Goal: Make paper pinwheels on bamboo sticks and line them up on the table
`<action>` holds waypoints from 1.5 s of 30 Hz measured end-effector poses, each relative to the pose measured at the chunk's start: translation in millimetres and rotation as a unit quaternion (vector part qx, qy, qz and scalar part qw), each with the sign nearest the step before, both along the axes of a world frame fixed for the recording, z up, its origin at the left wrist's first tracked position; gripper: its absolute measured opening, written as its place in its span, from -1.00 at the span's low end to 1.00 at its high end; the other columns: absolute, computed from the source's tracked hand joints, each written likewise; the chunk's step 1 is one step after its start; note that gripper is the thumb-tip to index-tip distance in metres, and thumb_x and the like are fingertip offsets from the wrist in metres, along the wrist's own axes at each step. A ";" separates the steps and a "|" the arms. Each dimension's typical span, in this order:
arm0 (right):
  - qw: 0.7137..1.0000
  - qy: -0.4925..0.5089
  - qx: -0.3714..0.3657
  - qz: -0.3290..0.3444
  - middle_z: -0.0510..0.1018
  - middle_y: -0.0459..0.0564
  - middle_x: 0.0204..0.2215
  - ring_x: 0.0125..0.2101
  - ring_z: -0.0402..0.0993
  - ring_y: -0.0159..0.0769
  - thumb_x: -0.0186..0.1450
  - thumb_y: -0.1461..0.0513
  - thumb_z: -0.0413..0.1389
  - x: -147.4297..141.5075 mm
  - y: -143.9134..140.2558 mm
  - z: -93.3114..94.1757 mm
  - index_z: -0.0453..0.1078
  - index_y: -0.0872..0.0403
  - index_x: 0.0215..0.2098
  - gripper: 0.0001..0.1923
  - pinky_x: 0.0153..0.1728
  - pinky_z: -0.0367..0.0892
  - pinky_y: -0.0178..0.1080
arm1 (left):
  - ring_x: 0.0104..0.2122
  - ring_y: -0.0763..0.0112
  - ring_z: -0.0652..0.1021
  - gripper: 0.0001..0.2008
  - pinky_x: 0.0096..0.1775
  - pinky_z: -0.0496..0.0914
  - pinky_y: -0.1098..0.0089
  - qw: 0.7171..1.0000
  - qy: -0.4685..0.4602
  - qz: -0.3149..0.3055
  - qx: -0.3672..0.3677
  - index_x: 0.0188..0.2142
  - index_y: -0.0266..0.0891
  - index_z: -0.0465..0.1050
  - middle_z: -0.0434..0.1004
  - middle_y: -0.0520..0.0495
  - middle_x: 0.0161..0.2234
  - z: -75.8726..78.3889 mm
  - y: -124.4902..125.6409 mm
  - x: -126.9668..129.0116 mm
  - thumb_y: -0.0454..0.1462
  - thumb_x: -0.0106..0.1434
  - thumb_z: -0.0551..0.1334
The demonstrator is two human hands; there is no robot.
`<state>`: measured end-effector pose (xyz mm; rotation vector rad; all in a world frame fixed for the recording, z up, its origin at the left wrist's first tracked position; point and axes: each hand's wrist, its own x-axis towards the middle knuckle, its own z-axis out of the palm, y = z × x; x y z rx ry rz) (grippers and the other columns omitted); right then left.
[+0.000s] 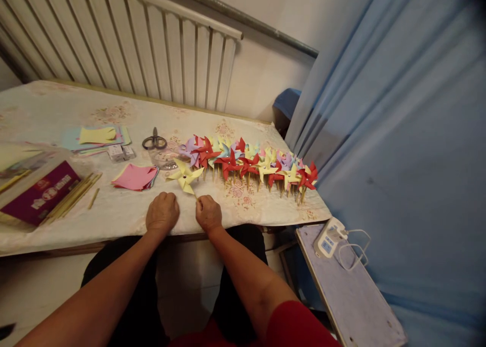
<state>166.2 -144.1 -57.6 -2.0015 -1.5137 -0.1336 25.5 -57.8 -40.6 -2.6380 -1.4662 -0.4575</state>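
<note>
Pale yellow pinwheel (185,177) at the right hand (208,214) — reds, yellows, lilacs across the pinwheels (249,164) to its right — pink paper (134,177) beyond the left hand (162,213), floral cream cloth (117,213) beneath!

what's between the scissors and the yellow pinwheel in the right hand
In the head view, what looks like a clear plastic bag with shiny bits lies between the scissors and the yellow pinwheel.
</note>
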 end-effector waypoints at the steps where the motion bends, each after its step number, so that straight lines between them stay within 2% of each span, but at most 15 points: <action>1: 1.000 0.000 0.001 -0.001 0.51 -0.05 -0.32 -0.28 0.43 -0.30 0.36 0.31 0.04 0.0 -0.1 0.2 0.37 0.04 -0.28 -0.91 -0.27 0.27 -0.31 | -0.25 0.15 0.48 -0.71 -0.27 0.25 0.26 1.000 0.000 0.000 0.000 -0.26 -0.30 0.47 0.46 -0.23 -0.26 -0.1 0.0 0.0 -0.26 0.37 -0.01; 10: 1.000 -0.002 0.003 -0.005 0.50 -0.06 -0.34 -0.31 0.42 -0.31 0.35 0.32 0.05 0.0 -0.4 -0.8 0.38 0.04 -0.28 -0.91 -0.31 0.26 -0.31 | -0.25 0.14 0.47 -0.70 -0.26 0.25 0.25 1.000 -0.010 -0.001 0.000 -0.26 -0.30 0.46 0.45 -0.24 -0.27 -3.8 1.5 0.5 -0.26 0.37 -0.02; 27: 1.000 0.002 0.020 0.004 0.50 -0.05 -0.34 -0.31 0.42 -0.32 0.36 0.34 0.03 -1.1 -1.3 -1.2 0.37 0.04 -0.30 -0.88 -0.30 0.26 -0.33 | -0.24 0.13 0.46 -0.70 -0.24 0.26 0.23 1.000 -0.030 0.000 -0.008 -0.26 -0.31 0.47 0.44 -0.25 -0.27 -1.7 -2.1 0.0 -0.29 0.37 -0.03; 45: 1.000 0.009 0.004 -0.001 0.52 -0.04 -0.33 -0.30 0.44 -0.33 0.35 0.35 0.04 -1.3 -1.2 -0.5 0.38 0.06 -0.29 -0.89 -0.27 0.27 -0.33 | -0.21 0.12 0.47 -0.72 -0.21 0.28 0.24 1.000 -0.019 0.004 -0.021 -0.25 -0.30 0.46 0.44 -0.25 -0.25 0.3 -2.9 -0.3 -0.29 0.36 -0.02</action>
